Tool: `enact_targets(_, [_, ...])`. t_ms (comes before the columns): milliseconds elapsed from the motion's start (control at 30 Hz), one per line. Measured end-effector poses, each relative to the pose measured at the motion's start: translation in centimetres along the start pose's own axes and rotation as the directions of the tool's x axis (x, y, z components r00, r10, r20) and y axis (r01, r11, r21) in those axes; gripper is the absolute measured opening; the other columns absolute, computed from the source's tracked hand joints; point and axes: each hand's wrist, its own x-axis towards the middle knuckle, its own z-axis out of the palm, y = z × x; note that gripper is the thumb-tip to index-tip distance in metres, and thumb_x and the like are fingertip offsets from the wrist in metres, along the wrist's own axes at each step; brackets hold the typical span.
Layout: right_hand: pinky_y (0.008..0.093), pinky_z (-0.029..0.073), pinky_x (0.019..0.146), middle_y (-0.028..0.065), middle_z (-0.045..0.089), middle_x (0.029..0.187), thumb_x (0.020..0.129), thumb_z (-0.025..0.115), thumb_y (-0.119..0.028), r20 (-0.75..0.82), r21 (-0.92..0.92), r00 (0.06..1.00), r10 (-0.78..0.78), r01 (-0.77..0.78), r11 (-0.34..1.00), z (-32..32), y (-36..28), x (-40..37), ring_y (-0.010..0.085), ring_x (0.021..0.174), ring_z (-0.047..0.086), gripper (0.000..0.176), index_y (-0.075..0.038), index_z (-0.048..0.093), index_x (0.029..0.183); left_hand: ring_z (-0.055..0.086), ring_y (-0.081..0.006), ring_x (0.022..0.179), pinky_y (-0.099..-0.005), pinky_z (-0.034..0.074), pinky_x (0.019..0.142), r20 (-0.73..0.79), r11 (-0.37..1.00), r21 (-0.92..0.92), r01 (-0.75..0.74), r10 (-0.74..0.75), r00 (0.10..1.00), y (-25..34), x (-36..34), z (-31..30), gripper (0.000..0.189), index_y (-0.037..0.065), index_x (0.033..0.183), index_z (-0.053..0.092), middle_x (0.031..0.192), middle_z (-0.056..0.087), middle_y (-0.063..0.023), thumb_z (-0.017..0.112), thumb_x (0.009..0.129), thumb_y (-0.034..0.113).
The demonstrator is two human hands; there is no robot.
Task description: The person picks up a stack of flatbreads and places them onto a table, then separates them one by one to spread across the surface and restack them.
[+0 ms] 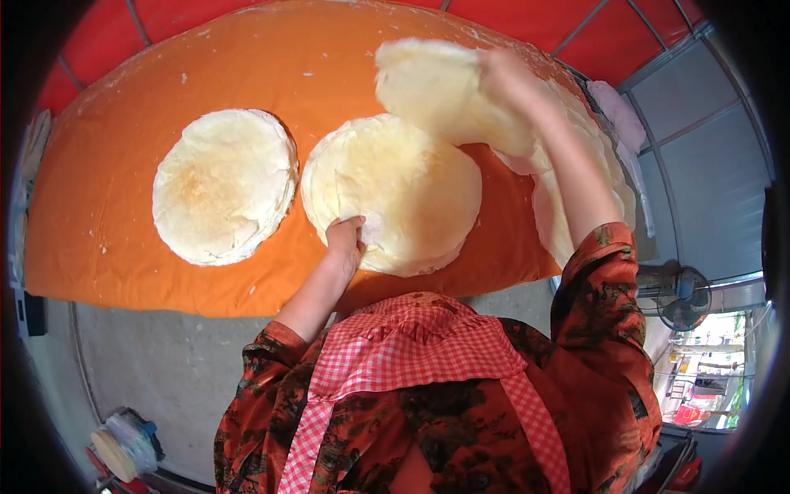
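Observation:
A round stack of thin flatbreads (411, 193) lies in the middle of the orange cloth. At its near left edge, my left hand (346, 236) has its fingers closed on the top sheet, where a small pale fold shows. My right hand (506, 76), smeared by motion, grips a lifted flatbread (436, 86) above the far right side of this stack. That sheet hangs loosely, and its lower edge overlaps the stack's far rim. Further left rests a second round flatbread stack (222, 188), browned in the centre. More flatbreads (553, 210) lie overlapping at the right, partly behind my right forearm.
The orange cloth (107, 206) covers a wide, curved-edged table and carries white crumbs. Red panels (527, 23) border the far side. A fan (685, 298) stands at the right. On the grey floor at lower left is a round pale object beside clear plastic (136, 440).

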Motion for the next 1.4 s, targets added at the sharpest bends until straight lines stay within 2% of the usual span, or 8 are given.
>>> enact_targets(167, [0.0403, 0.047, 0.085, 0.0155, 0.066, 0.099, 0.081, 0.051, -0.007, -0.028, 0.878, 0.999, -0.045, 0.046, 0.477, 14.7, -2.7, -4.5, 0.0221, 0.095, 0.061, 0.026, -0.001, 0.066, 0.100, 0.053, -0.0148, 0.061, -0.0316, 0.036, 0.048, -0.055, 1.000, -0.023, 0.020, -0.021, 0.998, 0.0, -0.1, 0.3, 0.008, 0.011, 0.089, 0.057, 0.075, 0.060, -0.0012, 0.062, 0.084, 0.008])
enact_targets(233, [0.0400, 0.048, 0.082, 0.0112, 0.067, 0.103, 0.078, 0.051, -0.003, 0.276, 0.626, 0.931, -0.238, 0.014, 0.779, 14.1, 1.5, -0.6, 0.0215, 0.096, 0.062, 0.030, -0.002, 0.066, 0.103, 0.056, -0.0147, 0.065, -0.0333, 0.039, 0.053, -0.011, 1.000, -0.022, 0.006, -0.006, 1.000, -0.1, 0.0, 0.1, 0.011, 0.013, 0.092, 0.056, 0.078, 0.062, -0.0004, 0.062, 0.084, 0.008])
enact_targets(367, [0.0448, 0.050, 0.083, 0.0234, 0.067, 0.096, 0.077, 0.052, -0.001, 0.060, 0.124, 0.980, 0.190, -0.196, 0.973, 1.2, 6.8, 5.4, 0.0355, 0.092, 0.065, 0.026, 0.000, 0.068, 0.097, 0.052, -0.0148, 0.061, -0.0310, 0.036, 0.047, -0.060, 1.000, 0.004, -0.005, 0.005, 0.998, -0.4, 0.0, 0.2, 0.008, 0.013, 0.089, 0.057, 0.073, 0.057, 0.0003, 0.063, 0.084, 0.010])
enact_targets(567, [0.0313, 0.048, 0.059, 0.0022, 0.063, 0.066, 0.083, 0.061, -0.027, -0.238, 0.046, 0.969, 0.068, -0.058, 0.997, -11.7, 5.5, 3.3, 0.0183, 0.061, 0.058, 0.023, -0.007, 0.066, 0.072, 0.050, -0.0151, 0.059, -0.0308, 0.040, 0.047, -0.003, 0.999, -0.007, -0.038, 0.038, 0.999, -0.6, 0.5, -0.1, 0.011, 0.011, 0.092, 0.053, 0.073, 0.056, -0.0008, 0.062, 0.085, 0.013])
enact_targets(667, [0.0431, 0.051, 0.073, 0.0248, 0.065, 0.084, 0.077, 0.057, -0.010, -0.247, -0.107, 0.964, -0.096, 0.071, 0.992, -7.7, 1.6, -0.4, 0.0348, 0.077, 0.066, 0.022, -0.002, 0.067, 0.094, 0.053, -0.0155, 0.058, -0.0322, 0.046, 0.050, -0.018, 1.000, -0.012, 0.005, -0.005, 1.000, 0.8, -1.5, 0.6, 0.007, 0.011, 0.088, 0.056, 0.074, 0.059, -0.0035, 0.058, 0.089, 0.017])
enact_targets(933, [0.0408, 0.049, 0.051, 0.0103, 0.059, 0.069, 0.082, 0.049, -0.010, -0.284, 0.223, 0.943, -0.175, 0.242, 0.944, 24.9, -12.2, -15.8, 0.0263, 0.061, 0.060, 0.019, -0.008, 0.061, 0.097, 0.049, -0.0165, 0.053, -0.0344, 0.055, 0.051, 0.091, 0.996, -0.079, -0.035, 0.043, 0.995, -0.1, -0.7, -0.4, 0.014, 0.011, 0.083, 0.050, 0.069, 0.048, -0.0020, 0.053, 0.094, 0.020])
enact_targets(1167, [0.0463, 0.051, 0.061, 0.0163, 0.062, 0.080, 0.078, 0.051, -0.011, 0.020, 0.149, 0.982, -0.190, 0.185, 0.971, 19.8, -14.6, -16.6, 0.0344, 0.071, 0.062, 0.015, -0.002, 0.059, 0.087, 0.049, -0.0167, 0.053, -0.0321, 0.054, 0.048, 0.115, 0.994, -0.072, -0.079, 0.087, 0.990, -0.1, -1.0, -0.8, 0.013, 0.008, 0.083, 0.051, 0.070, 0.051, -0.0053, 0.052, 0.093, 0.016])
enact_targets(1400, [0.0475, 0.050, 0.071, 0.0208, 0.061, 0.097, 0.084, 0.052, -0.015, -0.155, 0.385, 0.981, -0.113, 0.166, 0.908, 21.3, -16.3, -19.7, 0.0385, 0.091, 0.061, 0.024, -0.001, 0.057, 0.104, 0.053, -0.0175, 0.057, -0.0327, 0.054, 0.053, 0.254, 0.991, -0.117, -0.059, 0.087, 0.963, 0.7, -2.2, -0.7, 0.013, 0.007, 0.091, 0.054, 0.074, 0.054, -0.0050, 0.049, 0.095, 0.018])
